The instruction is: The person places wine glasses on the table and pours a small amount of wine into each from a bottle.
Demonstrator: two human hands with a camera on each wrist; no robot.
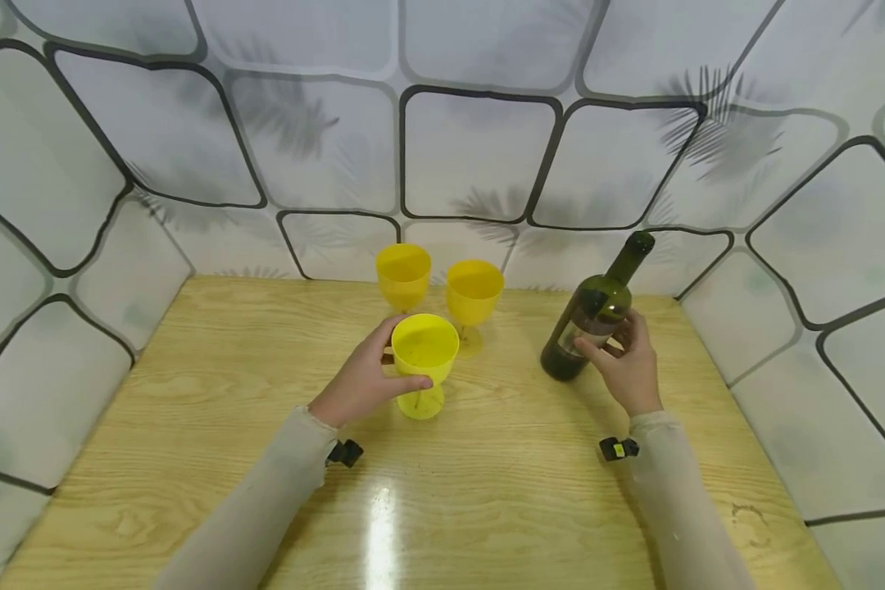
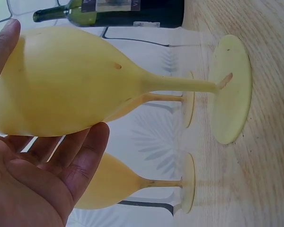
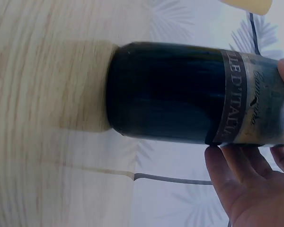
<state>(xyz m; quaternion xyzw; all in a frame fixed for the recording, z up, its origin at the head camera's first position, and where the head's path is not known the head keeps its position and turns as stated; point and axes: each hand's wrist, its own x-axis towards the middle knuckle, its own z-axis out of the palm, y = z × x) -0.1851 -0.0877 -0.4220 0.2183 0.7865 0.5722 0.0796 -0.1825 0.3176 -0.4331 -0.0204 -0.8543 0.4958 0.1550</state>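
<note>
My left hand [image 1: 364, 378] grips the bowl of a yellow plastic goblet [image 1: 425, 344], thumb on one side and fingers round the other. In the left wrist view, the round foot of this goblet [image 2: 230, 90] is right at the tabletop. On the right, my right hand [image 1: 629, 373] holds a dark green wine bottle [image 1: 597, 307] by its label. The bottle label [image 3: 248, 99] shows between thumb and fingers in the right wrist view. Two more yellow goblets, one at the left [image 1: 403, 274] and one at the right [image 1: 474, 291], stand just behind the held goblet.
The pale wooden table [image 1: 236, 393] meets a patterned white wall [image 1: 479, 156] close behind the goblets and bottle. Similar panels rise along the left and right sides. A shiny light reflection [image 1: 381, 524] lies on the near part of the table.
</note>
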